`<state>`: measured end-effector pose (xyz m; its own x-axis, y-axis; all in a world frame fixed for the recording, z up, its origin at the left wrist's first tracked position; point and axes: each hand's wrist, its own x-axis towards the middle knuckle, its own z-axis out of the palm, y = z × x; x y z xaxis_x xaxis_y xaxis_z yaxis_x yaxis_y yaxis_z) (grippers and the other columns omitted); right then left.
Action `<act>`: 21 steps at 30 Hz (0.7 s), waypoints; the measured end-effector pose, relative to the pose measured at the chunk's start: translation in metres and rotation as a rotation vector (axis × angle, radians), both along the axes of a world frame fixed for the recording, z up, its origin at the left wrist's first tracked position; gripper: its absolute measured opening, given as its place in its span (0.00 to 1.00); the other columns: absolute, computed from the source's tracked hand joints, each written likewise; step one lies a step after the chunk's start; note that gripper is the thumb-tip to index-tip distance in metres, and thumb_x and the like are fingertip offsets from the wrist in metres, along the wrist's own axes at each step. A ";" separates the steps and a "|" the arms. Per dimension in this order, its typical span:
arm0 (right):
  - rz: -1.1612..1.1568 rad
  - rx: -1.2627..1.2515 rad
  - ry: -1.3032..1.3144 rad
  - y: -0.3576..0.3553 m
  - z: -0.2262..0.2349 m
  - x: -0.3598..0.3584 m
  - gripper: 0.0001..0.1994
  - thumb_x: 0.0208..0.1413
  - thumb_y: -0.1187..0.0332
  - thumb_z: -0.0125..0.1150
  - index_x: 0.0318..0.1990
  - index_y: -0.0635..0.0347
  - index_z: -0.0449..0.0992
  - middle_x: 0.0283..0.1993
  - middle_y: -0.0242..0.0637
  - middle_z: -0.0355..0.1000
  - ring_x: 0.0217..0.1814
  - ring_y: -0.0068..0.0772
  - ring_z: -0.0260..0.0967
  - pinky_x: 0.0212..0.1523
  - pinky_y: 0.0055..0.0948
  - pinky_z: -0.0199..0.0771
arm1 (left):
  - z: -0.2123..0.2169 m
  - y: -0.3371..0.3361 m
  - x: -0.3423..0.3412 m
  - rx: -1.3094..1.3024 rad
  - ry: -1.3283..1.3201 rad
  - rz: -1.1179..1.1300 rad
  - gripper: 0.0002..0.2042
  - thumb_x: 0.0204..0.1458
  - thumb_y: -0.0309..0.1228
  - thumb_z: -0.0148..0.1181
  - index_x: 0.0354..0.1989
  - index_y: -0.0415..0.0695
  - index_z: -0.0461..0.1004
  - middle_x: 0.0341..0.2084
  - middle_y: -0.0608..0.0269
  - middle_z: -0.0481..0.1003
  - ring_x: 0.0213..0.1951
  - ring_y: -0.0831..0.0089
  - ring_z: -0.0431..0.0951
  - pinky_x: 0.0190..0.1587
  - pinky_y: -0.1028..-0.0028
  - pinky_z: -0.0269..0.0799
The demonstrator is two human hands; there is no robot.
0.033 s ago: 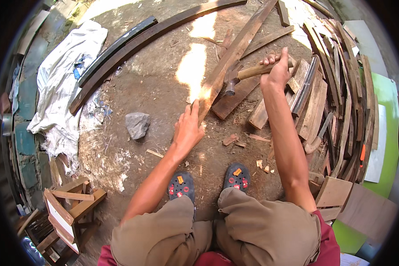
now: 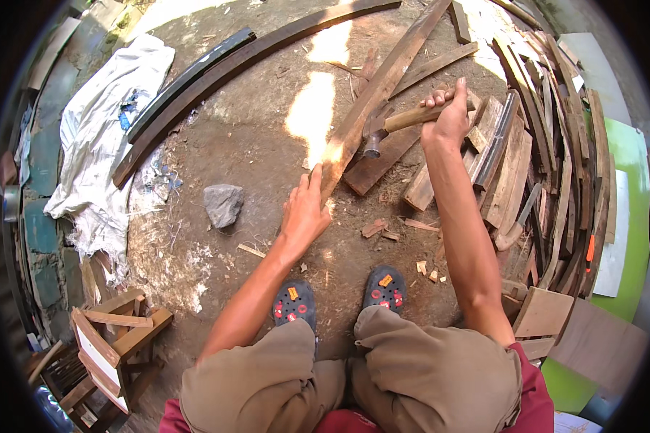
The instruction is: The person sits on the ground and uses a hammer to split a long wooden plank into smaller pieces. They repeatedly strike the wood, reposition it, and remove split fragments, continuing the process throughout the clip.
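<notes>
My right hand is closed round the wooden handle of a hammer. The dark metal hammer head is close beside a long wooden beam, which slants from the far right toward me. At the beam's near end my left hand holds on, fingers reaching along its left side; the underside of that grip is hidden. A shorter dark plank lies on the ground below the hammer.
A grey stone sits left of my left hand. Stacked wood pieces and a handsaw lie at right. A long dark beam and a white sack are at far left, a small wooden frame at near left.
</notes>
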<state>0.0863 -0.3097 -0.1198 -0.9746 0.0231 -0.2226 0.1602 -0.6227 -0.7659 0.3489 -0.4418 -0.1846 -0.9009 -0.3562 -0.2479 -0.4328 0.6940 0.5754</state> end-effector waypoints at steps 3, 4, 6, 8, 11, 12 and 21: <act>-0.011 0.008 0.001 -0.002 -0.001 0.013 0.19 0.67 0.53 0.61 0.30 0.50 0.62 0.23 0.28 0.60 0.25 0.26 0.60 0.32 0.30 0.68 | 0.005 -0.001 0.006 0.050 -0.027 0.005 0.45 0.49 0.22 0.66 0.76 0.45 0.48 0.62 0.38 0.62 0.60 0.37 0.69 0.58 0.38 0.69; -0.003 -0.015 0.021 0.001 -0.006 0.015 0.19 0.66 0.53 0.61 0.30 0.51 0.62 0.24 0.28 0.60 0.26 0.26 0.61 0.33 0.30 0.68 | 0.007 0.001 0.006 0.033 -0.043 0.011 0.46 0.48 0.22 0.66 0.76 0.45 0.47 0.63 0.39 0.62 0.61 0.38 0.68 0.58 0.38 0.68; 0.015 -0.058 0.062 0.010 -0.012 0.017 0.19 0.66 0.53 0.61 0.30 0.51 0.62 0.25 0.29 0.61 0.27 0.27 0.61 0.35 0.31 0.68 | 0.011 0.005 0.006 0.001 -0.075 0.025 0.47 0.48 0.21 0.66 0.77 0.46 0.47 0.63 0.40 0.62 0.61 0.38 0.68 0.58 0.36 0.68; 0.130 -0.094 0.091 0.022 -0.011 0.020 0.25 0.68 0.40 0.50 0.30 0.53 0.63 0.28 0.33 0.62 0.34 0.33 0.63 0.45 0.41 0.67 | 0.009 0.001 0.008 0.035 -0.094 0.017 0.46 0.49 0.25 0.67 0.77 0.47 0.46 0.64 0.41 0.60 0.63 0.38 0.66 0.59 0.39 0.67; 0.354 -0.240 0.047 0.042 0.002 0.027 0.34 0.67 0.32 0.36 0.28 0.56 0.67 0.30 0.40 0.66 0.44 0.45 0.66 0.59 0.49 0.63 | -0.004 -0.012 0.016 0.114 -0.047 0.013 0.46 0.52 0.34 0.68 0.77 0.46 0.46 0.64 0.39 0.61 0.64 0.38 0.66 0.62 0.45 0.67; 0.446 -0.236 0.021 0.056 0.007 0.024 0.38 0.67 0.29 0.30 0.28 0.57 0.69 0.32 0.44 0.68 0.51 0.51 0.67 0.65 0.53 0.60 | -0.011 -0.014 0.016 0.154 -0.015 -0.001 0.46 0.53 0.37 0.69 0.77 0.46 0.46 0.63 0.38 0.62 0.64 0.39 0.67 0.62 0.48 0.68; 1.496 1.212 0.023 0.122 0.050 -0.062 0.24 0.72 0.55 0.49 0.50 0.74 0.78 0.39 0.48 0.82 0.33 0.32 0.83 0.29 0.28 0.85 | -0.017 -0.024 0.007 0.440 -0.083 0.122 0.41 0.49 0.54 0.71 0.64 0.37 0.66 0.52 0.35 0.77 0.54 0.44 0.79 0.57 0.55 0.74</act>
